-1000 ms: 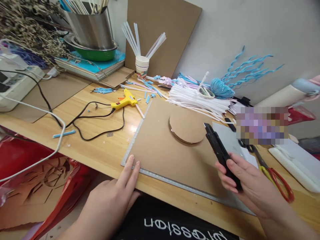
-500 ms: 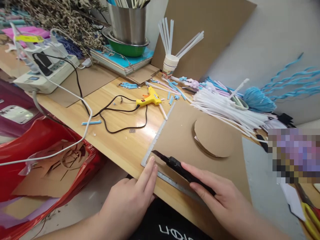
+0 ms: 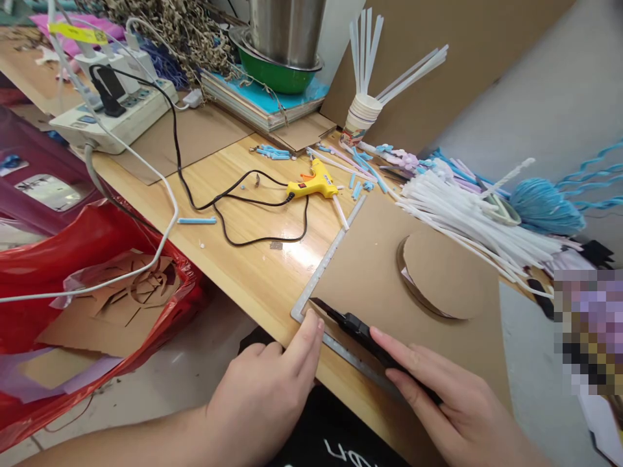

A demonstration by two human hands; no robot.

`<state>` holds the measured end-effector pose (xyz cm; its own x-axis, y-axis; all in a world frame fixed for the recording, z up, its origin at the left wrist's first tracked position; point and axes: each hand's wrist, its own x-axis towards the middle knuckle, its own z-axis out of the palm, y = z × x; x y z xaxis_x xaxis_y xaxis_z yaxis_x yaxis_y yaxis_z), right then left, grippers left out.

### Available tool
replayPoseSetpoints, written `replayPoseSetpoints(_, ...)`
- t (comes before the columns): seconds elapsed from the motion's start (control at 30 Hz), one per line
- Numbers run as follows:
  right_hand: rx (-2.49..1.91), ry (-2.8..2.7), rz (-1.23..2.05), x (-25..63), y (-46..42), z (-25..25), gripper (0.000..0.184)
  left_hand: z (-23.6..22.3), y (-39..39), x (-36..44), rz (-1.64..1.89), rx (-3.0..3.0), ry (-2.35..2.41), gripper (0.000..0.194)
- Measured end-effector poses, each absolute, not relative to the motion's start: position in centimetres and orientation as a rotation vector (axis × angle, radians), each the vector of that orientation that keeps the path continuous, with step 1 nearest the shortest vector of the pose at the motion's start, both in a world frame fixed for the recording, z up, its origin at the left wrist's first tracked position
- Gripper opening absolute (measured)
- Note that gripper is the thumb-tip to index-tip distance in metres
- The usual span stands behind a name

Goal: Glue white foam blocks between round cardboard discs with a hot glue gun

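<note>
My right hand [image 3: 442, 402] holds a black utility knife [image 3: 365, 334]. Its dark blade points left, lying over the near left corner of a brown cardboard sheet [image 3: 360, 259]. My left hand [image 3: 272, 389] has its other fingers curled, and two outstretched fingers pressed together at that same corner, just below the blade tip. Under the sheet shows a grey border with ruler-like marks [image 3: 298, 310]. A round cardboard piece [image 3: 442, 275] rests on the sheet, with a curved side strip visible beneath it.
A yellow glue gun [image 3: 314, 181] lies beyond the sheet, its black cord looping across the table. Behind are a paper cup [image 3: 360, 120] of clear sticks and white pipe cleaners [image 3: 472, 217]. At left are a power strip [image 3: 117, 117] and a red bag [image 3: 97, 415] with cardboard scraps.
The whole view has shifted, so the table and things appear farther right. Both hands and the knife keep nearly the same place at the cardboard's corner.
</note>
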<state>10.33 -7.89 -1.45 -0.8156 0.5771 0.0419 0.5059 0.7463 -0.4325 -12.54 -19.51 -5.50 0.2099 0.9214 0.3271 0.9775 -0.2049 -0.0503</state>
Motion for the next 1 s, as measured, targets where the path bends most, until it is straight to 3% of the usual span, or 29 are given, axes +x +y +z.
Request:
replayPoseSetpoints(0.17,-0.867,-2.783,0.615,10.19,-7.94,-1.46,0.05,-5.54,-19.65,-12.63,-0.316,-2.25,-1.78,0.055)
replayPoseSetpoints(0.47,-0.839,-2.848,0.586,10.15,-8.08,-1.56,0.05,-5.61,-19.52,-12.7,-0.322,-2.225,-1.719,0.043)
replayPoseSetpoints(1.0,-0.837,-2.872,0.535,9.52,-8.14,-0.64,0.047,-5.81,-19.39,-13.18,-0.605,-2.146,-1.8,0.04)
